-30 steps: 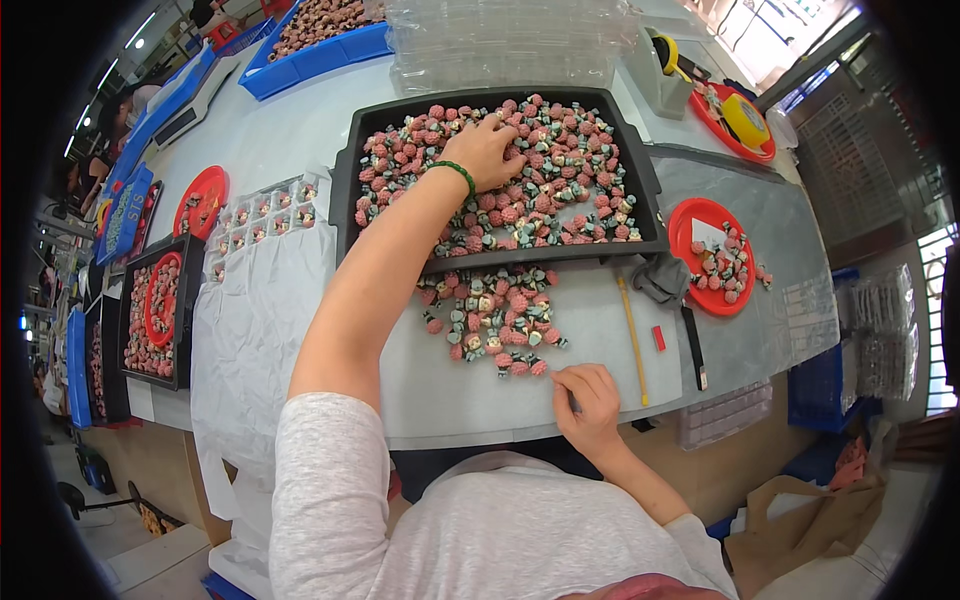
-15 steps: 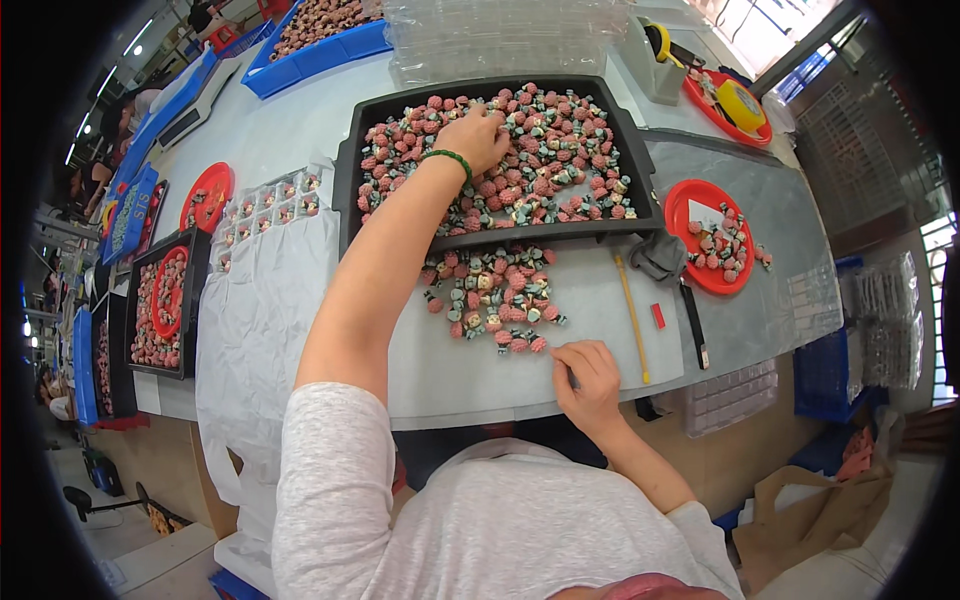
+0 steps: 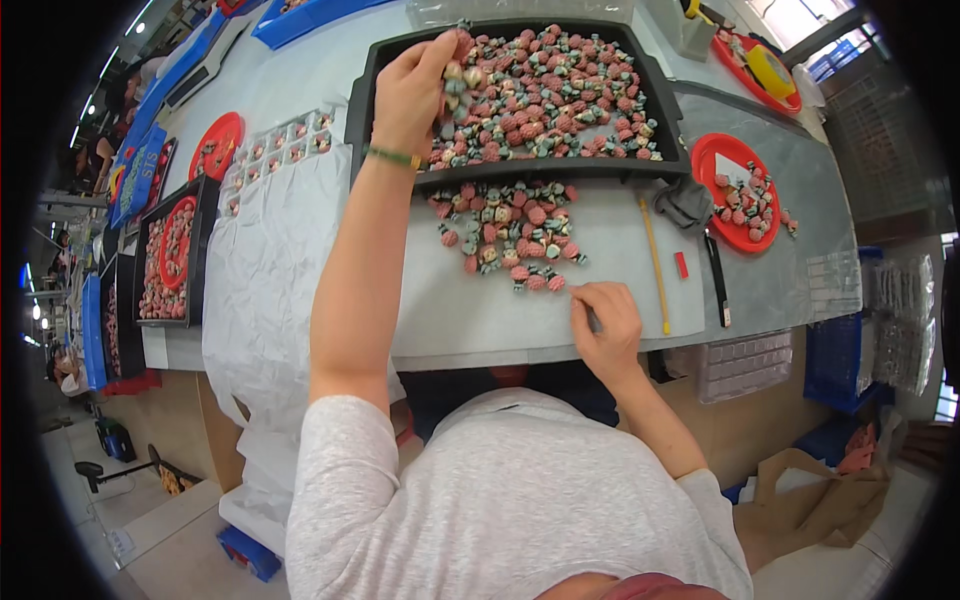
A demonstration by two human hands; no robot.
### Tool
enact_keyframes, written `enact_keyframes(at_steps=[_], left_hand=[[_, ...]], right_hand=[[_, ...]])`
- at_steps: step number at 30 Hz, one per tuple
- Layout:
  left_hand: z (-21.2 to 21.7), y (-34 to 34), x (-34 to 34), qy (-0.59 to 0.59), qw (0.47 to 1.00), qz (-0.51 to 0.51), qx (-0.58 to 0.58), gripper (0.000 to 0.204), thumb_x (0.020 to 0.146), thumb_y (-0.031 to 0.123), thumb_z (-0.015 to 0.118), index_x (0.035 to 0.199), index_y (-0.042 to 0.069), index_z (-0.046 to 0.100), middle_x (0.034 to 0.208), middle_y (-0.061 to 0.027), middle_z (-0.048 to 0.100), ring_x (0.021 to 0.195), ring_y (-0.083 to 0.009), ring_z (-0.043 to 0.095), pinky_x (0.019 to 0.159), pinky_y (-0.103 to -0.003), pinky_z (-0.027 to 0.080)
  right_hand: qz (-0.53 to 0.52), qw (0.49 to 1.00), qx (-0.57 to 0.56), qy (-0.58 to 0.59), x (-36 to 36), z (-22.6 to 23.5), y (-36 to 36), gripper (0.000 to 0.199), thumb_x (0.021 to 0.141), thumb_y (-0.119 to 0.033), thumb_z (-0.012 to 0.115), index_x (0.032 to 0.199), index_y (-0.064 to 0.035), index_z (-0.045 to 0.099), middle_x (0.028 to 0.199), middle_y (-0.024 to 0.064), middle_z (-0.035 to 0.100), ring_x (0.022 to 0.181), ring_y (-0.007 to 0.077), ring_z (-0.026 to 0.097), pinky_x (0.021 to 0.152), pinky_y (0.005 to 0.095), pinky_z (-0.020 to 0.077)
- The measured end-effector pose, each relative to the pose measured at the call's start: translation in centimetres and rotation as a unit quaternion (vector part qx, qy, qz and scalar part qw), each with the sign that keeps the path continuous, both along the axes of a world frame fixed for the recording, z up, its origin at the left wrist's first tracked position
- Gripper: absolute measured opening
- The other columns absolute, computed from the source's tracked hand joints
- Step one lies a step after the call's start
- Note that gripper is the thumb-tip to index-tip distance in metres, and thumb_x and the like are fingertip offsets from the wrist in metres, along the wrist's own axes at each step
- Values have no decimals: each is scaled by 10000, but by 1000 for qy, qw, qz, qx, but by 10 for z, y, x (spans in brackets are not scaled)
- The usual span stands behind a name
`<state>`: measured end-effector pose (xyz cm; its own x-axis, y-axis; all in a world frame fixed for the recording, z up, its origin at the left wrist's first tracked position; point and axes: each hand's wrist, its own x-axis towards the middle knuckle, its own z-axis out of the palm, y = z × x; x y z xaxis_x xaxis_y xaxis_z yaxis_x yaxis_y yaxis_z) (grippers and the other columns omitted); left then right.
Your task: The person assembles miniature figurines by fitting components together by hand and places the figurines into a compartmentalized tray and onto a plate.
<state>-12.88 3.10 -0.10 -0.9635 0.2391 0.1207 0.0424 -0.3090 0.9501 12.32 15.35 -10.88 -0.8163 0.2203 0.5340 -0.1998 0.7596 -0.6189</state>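
Over the left part of a black tray point(image 3: 520, 172), my left hand point(image 3: 408, 95) is closed around a few small figurines point(image 3: 457, 85) with pink knobbly tops and grey-green parts. Many more like them fill the tray. Just in front of the tray, a cluster of loose figurines point(image 3: 510, 225) lies on the white table sheet. My right hand point(image 3: 612, 322) rests at the cluster's near right corner, thumb and fingers drawn together, its fingertips close to the nearest pink figurine point(image 3: 557, 283). Something small and dark shows inside its curled fingers, too hidden to name.
On the right lie a yellow stick point(image 3: 654, 268), a small red block point(image 3: 681, 265), a black pen-like tool point(image 3: 718, 280), a dark crumpled cloth point(image 3: 686, 205) and a red plate point(image 3: 738, 240) of figurines. A compartment tray point(image 3: 290, 143) and white sheeting point(image 3: 262, 240) are at the left.
My left hand has lifted out of the pile and moved left, figurines now showing in its grip. The whole view has shifted, with the table higher in it. My right hand keeps its place by the cluster.
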Motion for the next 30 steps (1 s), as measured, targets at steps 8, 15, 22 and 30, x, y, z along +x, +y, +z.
enact_keyframes(at_steps=[8,15,22,30], left_hand=[[-85,-65,123,197,906,176,-329,129,781,96,612,847,-6,568,926,-96,516,634,-142,513,559,-273,449],[-95,-46,139,347,807,201,-434,261,751,117,610,987,26,544,1145,-212,427,951,-371,471,796,-412,418],[-103,-53,146,337,812,157,-450,472,780,118,598,1224,47,452,1326,-189,321,982,-320,453,863,-387,376],[-106,-59,131,271,841,137,-448,609,780,256,619,1270,14,350,1371,-200,283,1083,-268,480,810,-385,333]], right_hand=[[53,997,-43,25,-18,13,-24,400,721,-24,624,1102,-4,504,1066,147,525,935,288,501,809,345,413],[28,999,15,-27,-34,17,-39,538,697,-116,662,1188,-34,460,1195,151,425,1082,309,404,922,396,311],[9,998,54,-43,-26,4,-42,647,666,-165,700,1236,-49,418,1243,210,346,1129,378,340,949,457,274],[7,996,64,-62,-40,7,-40,681,673,-199,706,1261,-59,391,1287,220,293,1167,395,283,968,489,246]])
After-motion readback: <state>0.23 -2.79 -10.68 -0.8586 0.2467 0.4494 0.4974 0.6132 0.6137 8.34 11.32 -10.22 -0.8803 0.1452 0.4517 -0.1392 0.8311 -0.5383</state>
